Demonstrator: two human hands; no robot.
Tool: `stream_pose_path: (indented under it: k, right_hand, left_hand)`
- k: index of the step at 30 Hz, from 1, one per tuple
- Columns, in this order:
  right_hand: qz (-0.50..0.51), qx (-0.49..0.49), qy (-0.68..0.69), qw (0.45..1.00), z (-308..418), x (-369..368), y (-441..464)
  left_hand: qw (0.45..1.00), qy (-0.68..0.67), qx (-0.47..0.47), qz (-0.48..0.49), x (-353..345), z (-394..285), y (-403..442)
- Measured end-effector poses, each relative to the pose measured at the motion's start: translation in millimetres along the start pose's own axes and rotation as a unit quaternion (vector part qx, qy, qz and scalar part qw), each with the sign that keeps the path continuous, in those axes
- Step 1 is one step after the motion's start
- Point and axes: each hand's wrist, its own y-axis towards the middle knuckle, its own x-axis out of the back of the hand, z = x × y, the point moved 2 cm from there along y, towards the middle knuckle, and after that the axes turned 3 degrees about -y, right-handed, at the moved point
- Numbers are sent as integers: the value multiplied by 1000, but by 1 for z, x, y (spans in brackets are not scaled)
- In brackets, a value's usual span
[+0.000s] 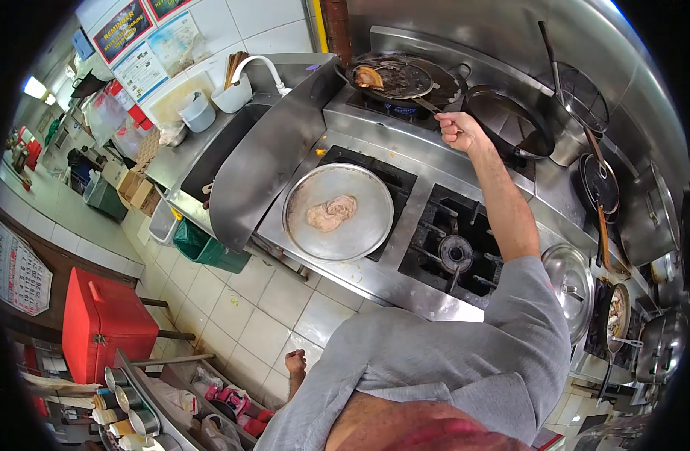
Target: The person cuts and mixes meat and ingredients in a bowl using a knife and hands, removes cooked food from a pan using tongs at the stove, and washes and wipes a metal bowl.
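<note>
My right hand is closed round the handle of a round, flat skimmer, reaching over the back of the stove. The skimmer lies over a wide dark pan on the back left burner, where a blue flame shows beneath. A golden-brown piece of fried food rests at the skimmer's left side. My left hand hangs low by my side above the tiled floor, its fingers curled with nothing visible in them. On the front left burner stands a round metal tray bearing a flat pale piece of raw meat.
Beside my right hand sits a black pan of dark oil. A bare burner lies before me. Strainers, pots and a metal lid crowd the right. A curved metal splash guard separates stove from sink. A red cooler stands left.
</note>
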Motion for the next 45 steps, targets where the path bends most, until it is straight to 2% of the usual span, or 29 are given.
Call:
stream_pose_path:
  k: [2,5,9,10,12,14,15,17,18,24,26,29,30,34,38,41,43,44,45]
  right_hand:
    - [11,9,32,999,-3,-6,-5]
    - [26,-1,61,998,-4,-8,-5]
    - [18,26,96,995,-3,-5,-3]
    - [16,35,80,996,-11,-5,2]
    - [-18,60,31,998,-25,-26,-2]
    - [1,61,53,997,-11,-26,3]
    - [19,54,75,995,-9,-24,4]
    - [-2,66,72,995,-5,-27,-7]
    - [-9,72,53,996,-6,-30,-12]
    - [-10,75,67,995,-10,-23,-21]
    - [-72,96,3,993,-14,-39,-39]
    - [-30,61,61,996,-5,-15,-31]
    - [-17,48,84,995,-5,-18,-33]
    - [-20,71,75,994,-9,-27,-37]
    - [-27,85,60,994,-8,-32,-41]
    - [-30,64,86,994,-6,-37,-40]
    - [-19,31,123,992,-7,-27,-30]
    - [-9,20,135,991,-7,-24,-26]
    - [-5,23,131,991,-2,-25,-27]
  left_hand:
    - [995,-82,-5,61,4,2,5]
    - [999,-21,-19,46,3,-8,-5]
    - [997,-6,-55,56,7,-13,5]
    - [987,-82,12,140,10,-12,12]
    - [959,-152,78,224,8,-9,16]
    - [995,28,-18,90,3,-8,16]
    - [995,34,-18,91,8,-6,18]
    - [988,-51,-25,147,7,2,33]
    - [987,-50,-27,150,6,0,34]
    - [998,15,-17,67,-1,-12,18]
    - [992,-22,-11,126,-3,-15,25]
    - [975,-74,5,210,0,-13,31]
    - [989,4,-9,148,-4,-11,34]
    - [991,72,-35,110,-13,-21,45]
    - [996,15,-20,84,-25,-36,38]
    - [993,13,-31,110,-26,-28,40]
    - [995,48,-43,79,-19,-21,40]
    - [984,82,-95,130,-19,-17,46]
    - [988,65,-76,121,-22,-23,36]
